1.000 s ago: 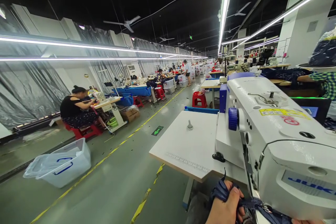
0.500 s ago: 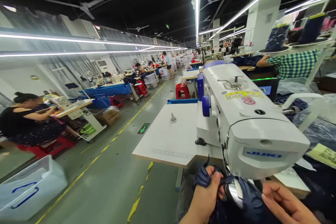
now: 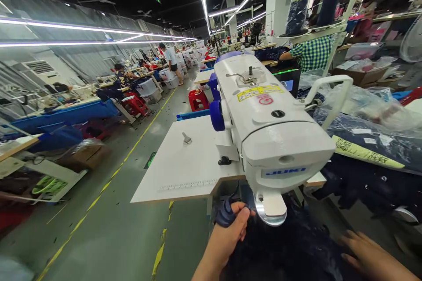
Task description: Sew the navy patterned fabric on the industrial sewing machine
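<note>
My left hand [image 3: 231, 226] is closed with thumb and finger pinching a bunched navy fabric strip [image 3: 224, 211], just left of the sewing machine's metal plate. In front of me stands a white JUKI sewing machine [image 3: 280, 145]. Under its head, the round shiny plate [image 3: 275, 219] shows bare metal. A mass of dark navy fabric [image 3: 280, 250] hangs below and spreads between my hands. My right hand [image 3: 365, 250] is at the lower right, beside that dark fabric and apart from the machine. Motion smears its fingers, and their grip cannot be made out.
A white table [image 3: 184, 162] with a printed ruler extends left of the machine. Plastic-wrapped navy garments [image 3: 376, 140] and a yellow label [image 3: 365, 151] lie to the right. Thread cones [image 3: 296, 11] stand above. A red stool [image 3: 198, 99] and people at other machines are farther off.
My right hand has left the fabric at the plate and moved down and right. The fabric has dropped off the plate, while my left hand keeps its strip. The view has turned right.
</note>
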Motion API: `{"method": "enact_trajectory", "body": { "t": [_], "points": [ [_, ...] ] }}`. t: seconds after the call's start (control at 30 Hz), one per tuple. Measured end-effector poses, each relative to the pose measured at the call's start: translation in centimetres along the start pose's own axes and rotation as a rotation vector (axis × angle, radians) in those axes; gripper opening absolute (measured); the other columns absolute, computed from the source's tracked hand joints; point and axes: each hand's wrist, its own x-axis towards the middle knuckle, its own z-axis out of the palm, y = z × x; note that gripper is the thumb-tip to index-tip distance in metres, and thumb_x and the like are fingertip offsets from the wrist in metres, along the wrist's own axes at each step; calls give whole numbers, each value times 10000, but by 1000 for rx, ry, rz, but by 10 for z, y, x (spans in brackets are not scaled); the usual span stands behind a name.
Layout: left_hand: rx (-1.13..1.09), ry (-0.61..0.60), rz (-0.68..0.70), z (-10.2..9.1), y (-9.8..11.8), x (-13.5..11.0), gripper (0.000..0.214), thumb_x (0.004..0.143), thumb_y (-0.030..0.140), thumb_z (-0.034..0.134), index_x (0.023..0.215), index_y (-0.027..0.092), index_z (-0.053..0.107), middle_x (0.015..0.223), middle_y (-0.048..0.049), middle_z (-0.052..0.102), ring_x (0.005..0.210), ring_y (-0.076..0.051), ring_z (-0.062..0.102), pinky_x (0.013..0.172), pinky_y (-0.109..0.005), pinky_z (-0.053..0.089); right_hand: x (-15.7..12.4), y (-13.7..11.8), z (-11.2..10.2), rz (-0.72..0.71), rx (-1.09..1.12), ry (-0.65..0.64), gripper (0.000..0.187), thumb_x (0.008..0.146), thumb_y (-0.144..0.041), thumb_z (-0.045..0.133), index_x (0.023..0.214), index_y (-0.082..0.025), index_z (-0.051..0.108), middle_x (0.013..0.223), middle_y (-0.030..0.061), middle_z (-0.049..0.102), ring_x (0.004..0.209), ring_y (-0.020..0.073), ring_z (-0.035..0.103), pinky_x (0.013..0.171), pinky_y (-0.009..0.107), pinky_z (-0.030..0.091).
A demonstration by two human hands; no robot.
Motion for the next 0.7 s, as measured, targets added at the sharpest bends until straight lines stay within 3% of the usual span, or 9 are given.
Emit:
{"method": "enact_trajectory", "body": {
  "t": [0.03, 0.1, 0.17, 0.23, 0.3, 0.37, 0.43, 0.57, 0.7],
  "points": [
    [63, -39, -15, 1, 2, -2, 402, 845, 542, 512, 829, 155, 620, 482, 92, 343, 426, -47, 292, 460, -200, 266, 1, -12, -1, -5, 34, -66, 322, 660, -512, 653, 797, -243, 766, 868, 120, 747, 859, 358, 681, 779, 442, 533],
    [216, -139, -35, 5, 9, -8, 418, 839, 555, 513, 800, 161, 648, 531, 56, 448, 463, -50, 352, 481, -199, 275, 1, -55, -6, -100, 236, -171, 419, 873, -501, 463, 1097, -232, 694, 1149, 107, 684, 1084, 302, 614, 958, 407, 455],
    [320, -265, -41, 11, 17, -16, 375, 823, 521, 563, 784, 168, 682, 671, 2, 586, 581, -71, 455, 560, -193, 338, -3, -109, -13, -182, 414, -262, 440, 950, -466, 369, 1249, -233, 592, 1262, 90, 622, 1191, 261, 541, 1034, 381, 384],
    [304, -369, -57, 16, 24, -24, 334, 803, 495, 602, 778, 174, 690, 717, -14, 618, 661, -93, 500, 625, -194, 374, -7, -154, -20, -309, 510, -355, 420, 962, -450, 369, 1264, -234, 565, 1261, 79, 616, 1169, 245, 543, 1008, 352, 396],
    [257, -401, -31, 17, 28, -29, 350, 794, 512, 597, 751, 171, 663, 631, 5, 560, 587, -88, 481, 580, -199, 372, -10, -181, -28, -418, 554, -478, 330, 953, -422, 417, 1083, -221, 645, 1006, 44, 699, 933, 206, 623, 853, 283, 465],
    [283, -358, 46, 15, 30, -30, 375, 813, 526, 556, 727, 169, 629, 579, 28, 490, 513, -79, 441, 550, -213, 363, -9, -190, -39, -442, 569, -501, 268, 929, -400, 481, 879, -199, 650, 788, -2, 658, 735, 156, 587, 688, 222, 448],
    [366, -227, 106, 11, 33, -26, 371, 840, 510, 521, 719, 171, 610, 612, 22, 488, 565, -93, 455, 595, -224, 369, -2, -187, -52, -383, 570, -420, 277, 912, -409, 511, 775, -185, 601, 703, -27, 573, 663, 128, 515, 608, 200, 392],
    [348, 22, 138, 11, 35, -8, 301, 818, 492, 564, 772, 196, 566, 659, 34, 473, 621, -104, 435, 585, -213, 353, 23, -182, -71, -263, 501, -213, 330, 899, -468, 511, 722, -189, 528, 658, -44, 464, 633, 121, 433, 584, 212, 340],
    [309, 192, 238, 18, 37, 13, 246, 756, 436, 656, 796, 200, 599, 755, -5, 602, 737, -158, 558, 709, -262, 453, 48, -181, -68, -279, 476, -121, 331, 879, -497, 517, 739, -198, 532, 692, -22, 518, 674, 152, 483, 607, 240, 374]
  ]
}}
